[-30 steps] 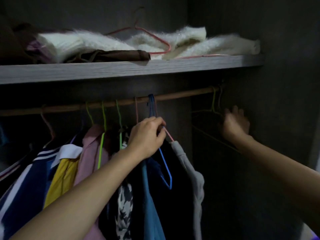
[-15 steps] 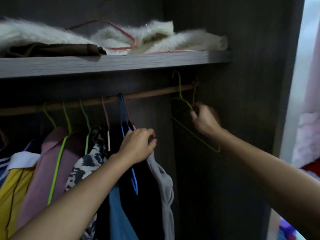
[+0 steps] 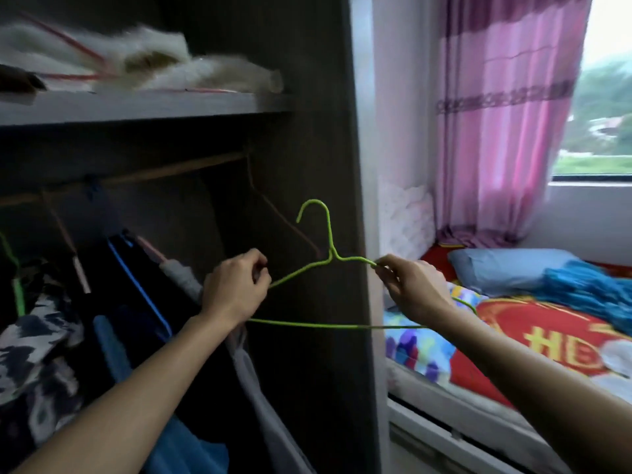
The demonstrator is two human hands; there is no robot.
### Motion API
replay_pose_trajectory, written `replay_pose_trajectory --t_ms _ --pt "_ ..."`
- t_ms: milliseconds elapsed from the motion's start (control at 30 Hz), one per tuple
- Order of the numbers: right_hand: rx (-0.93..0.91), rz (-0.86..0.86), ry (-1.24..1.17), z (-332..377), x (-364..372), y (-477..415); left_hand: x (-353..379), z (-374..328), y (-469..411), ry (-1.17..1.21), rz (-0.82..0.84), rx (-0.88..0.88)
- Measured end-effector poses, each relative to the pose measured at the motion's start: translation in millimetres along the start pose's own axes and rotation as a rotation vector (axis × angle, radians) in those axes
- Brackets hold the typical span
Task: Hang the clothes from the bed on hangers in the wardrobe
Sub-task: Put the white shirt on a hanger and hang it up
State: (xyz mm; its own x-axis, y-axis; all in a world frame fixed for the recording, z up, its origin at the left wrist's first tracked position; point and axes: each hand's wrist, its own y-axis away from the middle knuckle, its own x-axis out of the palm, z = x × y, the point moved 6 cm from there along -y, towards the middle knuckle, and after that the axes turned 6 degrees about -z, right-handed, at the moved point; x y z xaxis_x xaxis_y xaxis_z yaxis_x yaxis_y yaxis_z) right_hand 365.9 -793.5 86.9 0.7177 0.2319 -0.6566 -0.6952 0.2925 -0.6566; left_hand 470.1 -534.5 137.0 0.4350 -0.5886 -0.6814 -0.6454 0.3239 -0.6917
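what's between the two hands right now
Head view: the green hanger spans from the left hand to the right hand, its hook standing up midway.

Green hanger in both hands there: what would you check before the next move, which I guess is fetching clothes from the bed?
1. Green hanger clear of the rail, hook up: ok.
2. Left hand grips its left end: ok.
3. Right hand pinches its right shoulder wire: ok.
4. Hanger bare, ready for a garment: ok.
5. Garment in hand: not ok, none yet.
6. Blue fringed cloth on the bed is clothing: cannot tell.
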Motion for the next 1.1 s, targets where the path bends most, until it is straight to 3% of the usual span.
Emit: replay_pose_trajectory --t_ms 167,433,700,833,1100 --pt "0.162 -0.043 0.046 -119 -80 52 66 -86 22 0.07 0.125 0.083" --pt "0.443 -0.106 0.176 -343 -202 139 219 -284 56 0.186 0.302 0.21" --pt "0.788 -0.187 0.251 -534 -310 225 359 -459 108 0.256 0.6 0.265" --pt "0.967 -0.279 0.184 -607 -328 251 420 -509 112 0.255 0.723 0.297" --pt "1.222 -0.358 0.15 -759 -294 282 588 -580 102 0.239 0.943 0.356"
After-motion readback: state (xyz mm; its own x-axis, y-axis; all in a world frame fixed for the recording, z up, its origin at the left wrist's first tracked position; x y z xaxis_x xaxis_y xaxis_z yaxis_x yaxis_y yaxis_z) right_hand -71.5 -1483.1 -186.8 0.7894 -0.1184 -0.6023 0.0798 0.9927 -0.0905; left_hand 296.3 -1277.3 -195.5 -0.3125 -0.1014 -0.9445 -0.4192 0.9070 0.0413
